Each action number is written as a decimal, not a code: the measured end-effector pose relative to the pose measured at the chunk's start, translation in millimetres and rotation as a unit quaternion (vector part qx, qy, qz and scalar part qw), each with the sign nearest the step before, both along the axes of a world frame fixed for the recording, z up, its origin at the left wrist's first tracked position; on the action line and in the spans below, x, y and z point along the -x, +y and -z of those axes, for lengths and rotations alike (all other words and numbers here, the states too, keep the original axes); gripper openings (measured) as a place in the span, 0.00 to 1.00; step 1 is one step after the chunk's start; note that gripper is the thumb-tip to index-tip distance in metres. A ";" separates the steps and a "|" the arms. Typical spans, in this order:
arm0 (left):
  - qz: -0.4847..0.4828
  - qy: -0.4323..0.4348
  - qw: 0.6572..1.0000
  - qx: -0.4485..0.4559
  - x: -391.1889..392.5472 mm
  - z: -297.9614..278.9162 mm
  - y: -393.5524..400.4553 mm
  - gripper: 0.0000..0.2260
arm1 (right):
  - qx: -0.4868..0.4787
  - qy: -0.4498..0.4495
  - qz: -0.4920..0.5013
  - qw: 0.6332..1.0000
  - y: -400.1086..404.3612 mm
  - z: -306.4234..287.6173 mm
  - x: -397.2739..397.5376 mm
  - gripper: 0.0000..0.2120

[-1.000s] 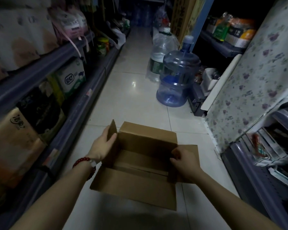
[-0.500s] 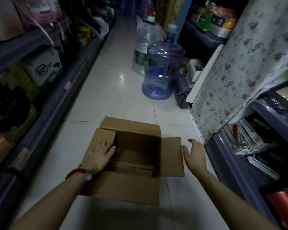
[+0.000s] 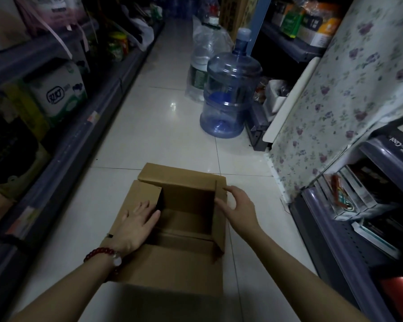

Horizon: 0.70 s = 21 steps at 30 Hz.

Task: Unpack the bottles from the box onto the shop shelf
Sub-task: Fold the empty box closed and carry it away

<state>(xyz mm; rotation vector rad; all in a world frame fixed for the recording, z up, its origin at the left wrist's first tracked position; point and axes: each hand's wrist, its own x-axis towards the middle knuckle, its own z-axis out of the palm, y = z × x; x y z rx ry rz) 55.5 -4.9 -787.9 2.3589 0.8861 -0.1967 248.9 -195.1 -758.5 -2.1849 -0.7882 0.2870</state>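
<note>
Two bare hands worked at a cardboard box (image 3: 172, 228) that sat on the pale tiled floor (image 3: 149, 126) of a dim shop aisle, seen from the single head camera looking down. The box was open at the top, its long axis running away from the person, and its inside looked empty: no bottles showed in it, though the far inner corner was in shadow.

The left hand (image 3: 135, 225) lay flat, fingers spread and unclenched, on the left flap of the box, fingertips just at the edge of the opening. A red bead bracelet (image 3: 98, 252) circled that wrist. The right hand (image 3: 236, 206) curved loosely over the right flap, which stood nearly upright; its fingers touched the flap's top edge without a closed grasp.

Beyond the box, a large blue water jug (image 3: 230, 94) stood on the floor, with a clear one behind it. To the left of the box ran a shop shelf (image 3: 79, 135) holding packaged goods; to the right of the box was another shelf (image 3: 358, 228), partly covered by a floral cloth (image 3: 335, 101).

Both hands were equally near the box. Judging by the empty interior, unpacking seemed finished, and folding the flaps was the likely step.
</note>
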 end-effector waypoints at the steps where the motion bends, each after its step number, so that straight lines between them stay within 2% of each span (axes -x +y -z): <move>1: 0.004 -0.002 1.000 0.001 1.2 0.6 -0.5 0.27 | 0.019 0.003 -0.001 1.000 7.9 5.6 0.6 0.30; 4: 0.016 -0.012 1.000 -0.004 5.6 3.0 -0.6 0.27 | 0.073 0.043 0.020 0.996 25.2 22.0 4.0 0.49; 6: 0.021 -0.013 1.000 -0.007 8.8 3.4 -0.5 0.28 | 0.094 0.067 0.033 0.993 31.1 33.1 4.8 0.56; 9: 0.028 -0.027 0.999 0.002 13.4 4.8 1.0 0.39 | 0.107 0.112 0.041 0.987 36.6 43.7 -1.1 0.63; 11: 0.033 -0.032 0.999 0.007 15.5 6.9 3.4 0.50 | 0.116 0.122 0.032 0.985 40.1 45.4 -7.9 0.65; 12: 0.032 -0.032 0.999 0.006 15.6 7.8 3.9 0.52 | 0.112 0.122 0.022 0.986 42.0 45.0 -10.4 0.66; 16: 0.031 -0.027 0.999 -0.002 14.9 6.9 1.4 0.43 | 0.028 0.128 0.012 0.991 43.9 38.4 -12.8 0.65; 19: 0.035 -0.026 0.999 0.003 15.9 10.6 2.2 0.51 | -0.028 0.118 0.027 0.992 40.0 33.5 -12.3 0.62; 21: 0.027 -0.029 0.999 0.008 14.9 13.2 3.0 0.52 | -0.052 0.102 0.048 0.992 37.9 30.7 -12.7 0.60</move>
